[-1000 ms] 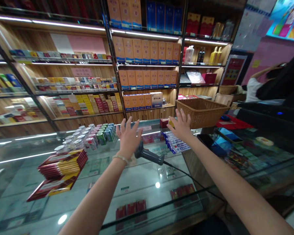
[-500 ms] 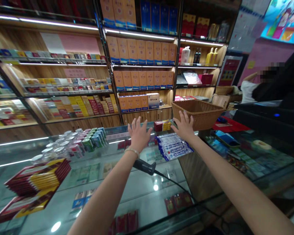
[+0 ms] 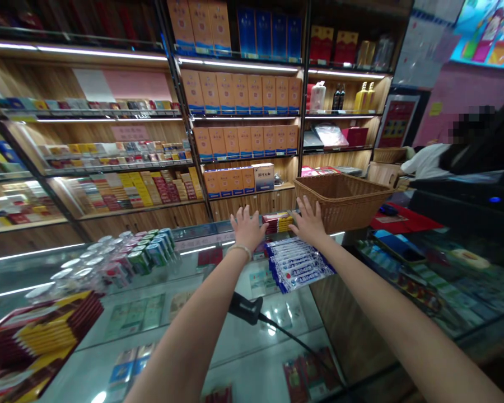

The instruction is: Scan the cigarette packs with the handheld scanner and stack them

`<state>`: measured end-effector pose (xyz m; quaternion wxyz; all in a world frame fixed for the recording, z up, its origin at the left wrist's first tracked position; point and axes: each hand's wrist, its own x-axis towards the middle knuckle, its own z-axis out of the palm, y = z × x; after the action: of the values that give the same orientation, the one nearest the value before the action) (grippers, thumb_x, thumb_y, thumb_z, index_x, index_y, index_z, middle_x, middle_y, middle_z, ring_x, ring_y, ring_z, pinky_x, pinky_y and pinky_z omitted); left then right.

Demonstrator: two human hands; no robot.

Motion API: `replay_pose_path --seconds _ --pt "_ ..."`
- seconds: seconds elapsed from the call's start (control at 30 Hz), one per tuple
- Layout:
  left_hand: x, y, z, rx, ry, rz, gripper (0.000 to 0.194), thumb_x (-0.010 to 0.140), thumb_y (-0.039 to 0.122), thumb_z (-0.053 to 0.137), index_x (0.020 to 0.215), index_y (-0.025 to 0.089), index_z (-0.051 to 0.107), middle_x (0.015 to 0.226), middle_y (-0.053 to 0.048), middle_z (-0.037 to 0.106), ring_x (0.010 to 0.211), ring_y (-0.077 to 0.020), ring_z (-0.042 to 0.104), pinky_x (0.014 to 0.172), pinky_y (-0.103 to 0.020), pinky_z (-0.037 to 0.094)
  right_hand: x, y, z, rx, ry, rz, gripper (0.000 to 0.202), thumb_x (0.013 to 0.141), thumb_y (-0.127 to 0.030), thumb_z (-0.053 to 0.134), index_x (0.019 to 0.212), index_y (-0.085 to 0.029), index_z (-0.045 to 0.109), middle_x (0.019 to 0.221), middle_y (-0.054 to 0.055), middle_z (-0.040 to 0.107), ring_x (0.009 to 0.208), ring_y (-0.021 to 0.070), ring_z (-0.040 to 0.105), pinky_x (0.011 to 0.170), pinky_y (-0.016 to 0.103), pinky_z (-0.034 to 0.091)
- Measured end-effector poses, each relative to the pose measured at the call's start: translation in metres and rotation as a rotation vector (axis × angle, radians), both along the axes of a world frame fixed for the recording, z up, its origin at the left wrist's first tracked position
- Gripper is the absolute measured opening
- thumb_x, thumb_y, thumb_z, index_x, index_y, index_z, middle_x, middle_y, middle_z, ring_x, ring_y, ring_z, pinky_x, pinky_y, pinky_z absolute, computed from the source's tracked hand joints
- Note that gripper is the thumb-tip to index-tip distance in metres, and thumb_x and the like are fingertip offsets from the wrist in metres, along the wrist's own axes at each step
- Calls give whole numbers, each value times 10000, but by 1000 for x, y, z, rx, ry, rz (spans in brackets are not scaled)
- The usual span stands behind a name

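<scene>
Okay so both hands are empty and open right now, fingers spread. The left hand (image 3: 248, 228) and the right hand (image 3: 308, 223) sit either side of a small stack of dark red and yellow packets (image 3: 278, 223), up by the far edge of the glass surface (image 3: 243, 352). Thumbs look really near its two ends, but I honestly can't tell if they're touching.

What'd worry me: those wrappers look slick, so an uneven squeeze could make the stack fan out, and a shove away from the body might send a packet off the far edge. Then there's the overlapped row of blue-and-white packets (image 3: 300, 264), nearer in, between the forearms. Drop the right wrist a bit and that neat row could get smeared sideways. The black handheld scanner (image 3: 247, 309) is half hidden by the left forearm, and its cable (image 3: 285, 334) runs down toward the near edge, so an arm pulled back low could snag it.

Not much room to the right either: the wicker basket (image 3: 346, 215) is right behind the right hand. Over left, clear-topped containers (image 3: 82, 266) and green packs (image 3: 145, 258) crowd the surface, with a bigger red-and-yellow stack (image 3: 52, 333) near the left edge.
</scene>
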<state>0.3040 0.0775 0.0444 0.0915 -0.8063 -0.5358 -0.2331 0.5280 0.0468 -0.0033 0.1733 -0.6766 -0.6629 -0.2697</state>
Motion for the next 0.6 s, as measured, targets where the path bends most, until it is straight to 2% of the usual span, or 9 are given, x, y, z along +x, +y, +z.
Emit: replay_pose_path --seconds 0.2,0.4,0.6 --pt "16 23 -14 -60 31 34 545 964 540 580 1396 217 663 1691 -166 372 1576 -368 276 1276 -639 192 1 17 -4 -24 -126 74 532 969 -402 607 1399 -90 639 1750 178 209 1642 309 99 1308 618 -2" --pt "30 39 -28 -96 37 59 536 929 603 608 1288 225 734 1687 -173 377 1574 -398 270 1262 -664 194 4 36 -7 -27 -117 90 545 971 -428 590 1374 -68 664 1744 184 212 1641 294 125 1323 584 -25" --pt "40 46 -33 -113 32 60 553 964 633 522 1274 237 754 1680 -170 392 1577 -398 264 1255 -696 166 4 45 -7 -32 -83 72 578 1016 -460 510 1408 -55 641 1735 177 233 1637 287 155 1332 585 -7"
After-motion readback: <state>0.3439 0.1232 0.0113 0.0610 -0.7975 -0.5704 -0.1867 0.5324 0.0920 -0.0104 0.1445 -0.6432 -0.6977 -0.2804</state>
